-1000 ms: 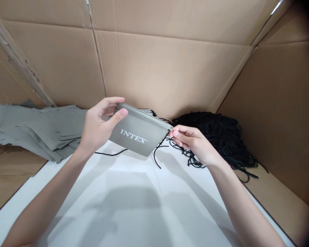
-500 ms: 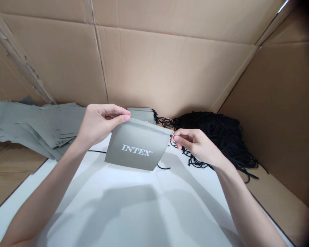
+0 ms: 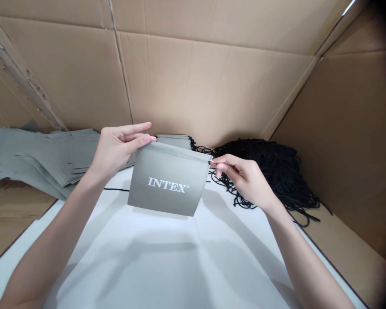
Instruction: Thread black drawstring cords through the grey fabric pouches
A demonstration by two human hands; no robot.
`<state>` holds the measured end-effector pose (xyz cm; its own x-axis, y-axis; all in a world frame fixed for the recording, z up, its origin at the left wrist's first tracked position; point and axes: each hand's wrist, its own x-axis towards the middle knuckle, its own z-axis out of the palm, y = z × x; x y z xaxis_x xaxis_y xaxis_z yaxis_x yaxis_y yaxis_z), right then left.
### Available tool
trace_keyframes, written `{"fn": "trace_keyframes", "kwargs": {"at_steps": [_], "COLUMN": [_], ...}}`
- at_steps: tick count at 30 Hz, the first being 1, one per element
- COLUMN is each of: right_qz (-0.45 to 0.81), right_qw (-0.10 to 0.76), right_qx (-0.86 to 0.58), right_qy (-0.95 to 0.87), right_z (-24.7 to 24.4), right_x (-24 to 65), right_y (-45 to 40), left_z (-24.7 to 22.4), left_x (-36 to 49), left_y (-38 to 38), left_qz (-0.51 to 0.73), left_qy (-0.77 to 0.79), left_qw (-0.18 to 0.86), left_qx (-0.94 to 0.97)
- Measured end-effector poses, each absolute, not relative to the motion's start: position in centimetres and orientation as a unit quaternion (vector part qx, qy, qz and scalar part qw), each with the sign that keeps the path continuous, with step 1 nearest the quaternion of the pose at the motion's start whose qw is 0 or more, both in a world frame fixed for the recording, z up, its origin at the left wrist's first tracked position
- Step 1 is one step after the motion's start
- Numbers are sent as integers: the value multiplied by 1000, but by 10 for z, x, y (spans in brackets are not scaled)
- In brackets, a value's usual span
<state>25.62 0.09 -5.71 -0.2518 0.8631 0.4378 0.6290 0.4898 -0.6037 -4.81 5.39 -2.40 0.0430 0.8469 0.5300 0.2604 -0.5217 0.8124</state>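
A grey pouch (image 3: 167,176) marked INTEX hangs over the white table, its top hem sloping slightly down to the right. My left hand (image 3: 124,146) pinches the pouch's top left corner between thumb and a finger, with the index finger stretched out. At the top right corner, my right hand (image 3: 236,174) is closed on a thin, light-coloured metal piece that meets the hem's end. A bit of black shows at that corner. One black cord (image 3: 116,189) lies on the table left of the pouch.
Grey pouches (image 3: 41,156) are heaped at the back left. A smaller stack (image 3: 175,140) with black cord ends stands behind the held pouch. A pile of black cords (image 3: 270,171) lies at the back right. Cardboard walls (image 3: 218,81) surround the white table (image 3: 167,274).
Both hands and the pouch have shifted slightly left. My left index finger has lifted off the hem. The thin piece shows more between my right fingers and the pouch corner.
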Motion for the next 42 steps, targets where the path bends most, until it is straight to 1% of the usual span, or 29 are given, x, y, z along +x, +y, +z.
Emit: {"fn": "trace_keyframes", "kwargs": {"at_steps": [5,10,13,18,25,31,34,36,42], "right_qz": [128,142,146,127,180,190,187,170,88], "right_qw": [367,369,368,407,436,414,419,414,358], "right_qx": [-467,-463,-484,-485,-478,-482,-480,-483,-523], "right_qy": [-794,-793,-780,-764,-741,-749,-748,-753,-768], "right_z": [-50,-49,-52,-59,-57,-58,-61,-62,-59], "right_x": [265,270,269,264,264,268,266,263,256], "right_y": [-2,-3,-4,-6,-2,-1,0,-1,-4], "left_z": [-18,-16,-17,-19,-24,-30,-35,-37,-38], "left_x": [-53,-53,-49,-47,-45,-39,-35,-33,-32], "left_y": [51,46,44,46,52,54,56,57,56], "left_qz": [555,503,494,514,540,583,602,615,619], "left_qy": [422,454,460,461,430,392,380,376,363], "left_qw": [249,298,324,322,316,300,280,256,216], "left_qx": [673,673,663,648,651,646,644,644,662]}}
